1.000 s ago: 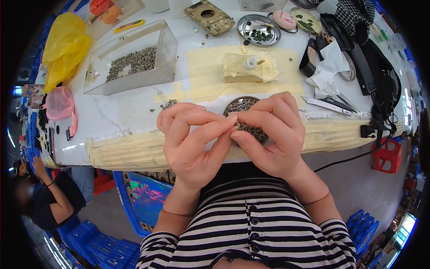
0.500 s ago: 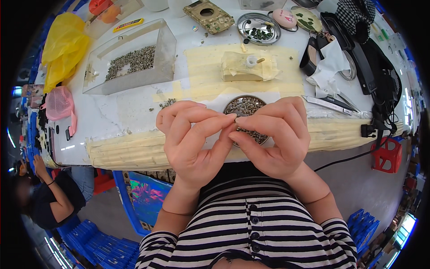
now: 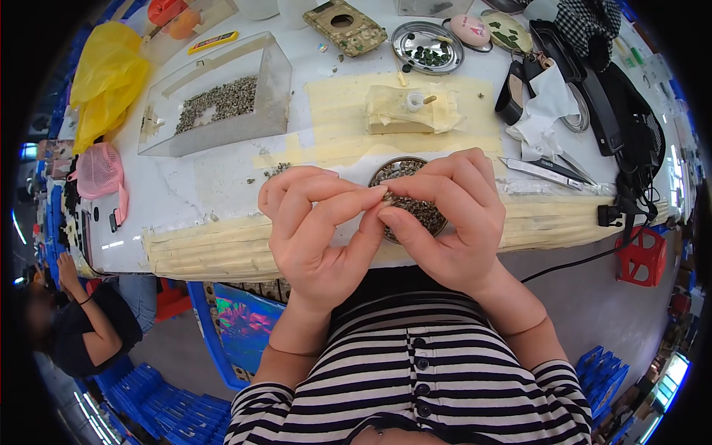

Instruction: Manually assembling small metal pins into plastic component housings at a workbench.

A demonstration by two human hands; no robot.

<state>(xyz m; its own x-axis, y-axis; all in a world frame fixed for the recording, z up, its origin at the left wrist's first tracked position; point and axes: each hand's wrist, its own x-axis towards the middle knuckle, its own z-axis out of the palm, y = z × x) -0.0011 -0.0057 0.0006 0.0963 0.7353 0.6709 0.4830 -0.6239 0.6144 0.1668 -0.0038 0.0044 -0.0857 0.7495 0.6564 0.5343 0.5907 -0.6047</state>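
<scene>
My left hand (image 3: 319, 233) and my right hand (image 3: 456, 222) meet fingertip to fingertip above the near edge of the table. Both are closed in a pinch, thumb against forefinger. Between the tips sits a tiny piece (image 3: 388, 196), too small and too covered to name. Behind and below my right fingers lies a round dish (image 3: 376, 175) filled with small grey-brown metallic parts (image 3: 425, 213); my hands hide some of it. A small loose heap of similar parts (image 3: 278, 170) rests on the table beyond my left hand.
A clear bin (image 3: 222, 139) with many small parts stands at the left. Beyond the dish is a tape-wrapped block (image 3: 400, 122) with a small white cup (image 3: 415, 101). Tweezers (image 3: 545, 174) lie at the right. A round tray (image 3: 415, 37) holds dark green pieces. A person (image 3: 96, 326) sits at far left.
My right hand has shifted slightly left and its forefinger has lifted a little, uncovering more of the dish. My left hand stays nearly in place.
</scene>
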